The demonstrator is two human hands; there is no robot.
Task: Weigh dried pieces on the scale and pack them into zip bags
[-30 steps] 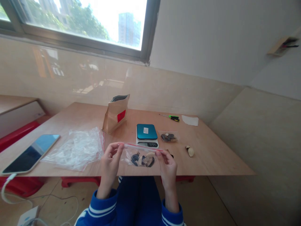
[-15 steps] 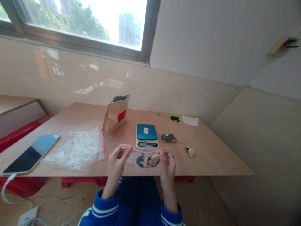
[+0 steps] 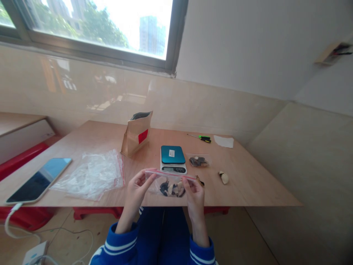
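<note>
i hold the zip bag (image 3: 173,187) by its red-striped top edge, pinched at both ends. my left hand (image 3: 138,186) has the left end closed between thumb and fingers, and my right hand (image 3: 193,190) grips toward the right end the same way. the bag hangs between my hands over the near edge of the table (image 3: 248,191), with dark, curled pieces and paler ones showing through its clear film.

just beyond it sits the scale (image 3: 173,155), blue on top with a white label, its small display facing me; i cannot read the figures. right of the scale lies a filled bag (image 3: 198,161) of dark pieces, and farther right and nearer, a pale piece (image 3: 224,178) with a dark end lies loose. something small and brown shows just behind my right fingers, too hidden to name.

on the left, a pile of clear bags (image 3: 92,175) lies flat, with the phone (image 3: 40,180) left of it, a white cable (image 3: 11,217) at its near end. the paper bag (image 3: 137,136) stands upright, open-topped, far and left of the scale. far right are the screwdriver (image 3: 204,139) and a white sheet (image 3: 224,141).
</note>
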